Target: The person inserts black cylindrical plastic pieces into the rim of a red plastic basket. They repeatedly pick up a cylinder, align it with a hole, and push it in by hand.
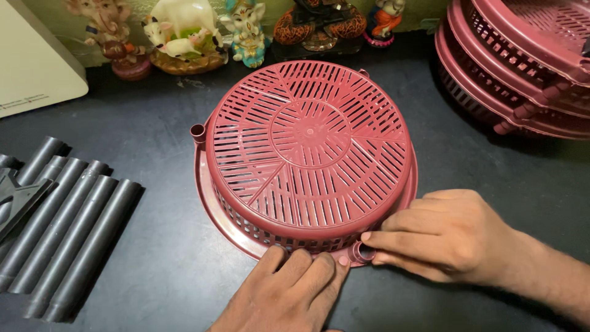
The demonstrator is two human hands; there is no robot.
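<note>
two hands are placed at the near rim of an upturned maroon basket (307, 147), which lies base-up at the centre of the dark table (166, 258). the left hand (289, 295) is laid flat at 6 o'clock of the basket, fingers pressed together, fingertips resting on the rim flange. the right hand (445, 237) is positioned at 4 o'clock, and a small tubular socket (361, 252) on the rim is pinched between thumb and forefinger. a second socket (197, 131) is seen on the rim at 9 o'clock. a row of dark grey tubes (67, 227) is laid side by side at 8 o'clock, well apart from the basket. a stack of matching maroon baskets (522, 67) is located at 2 o'clock. painted figurines (184, 34) are lined up at 12 o'clock, just beyond the basket. a pale box (31, 61) is set at 10 o'clock.
</note>
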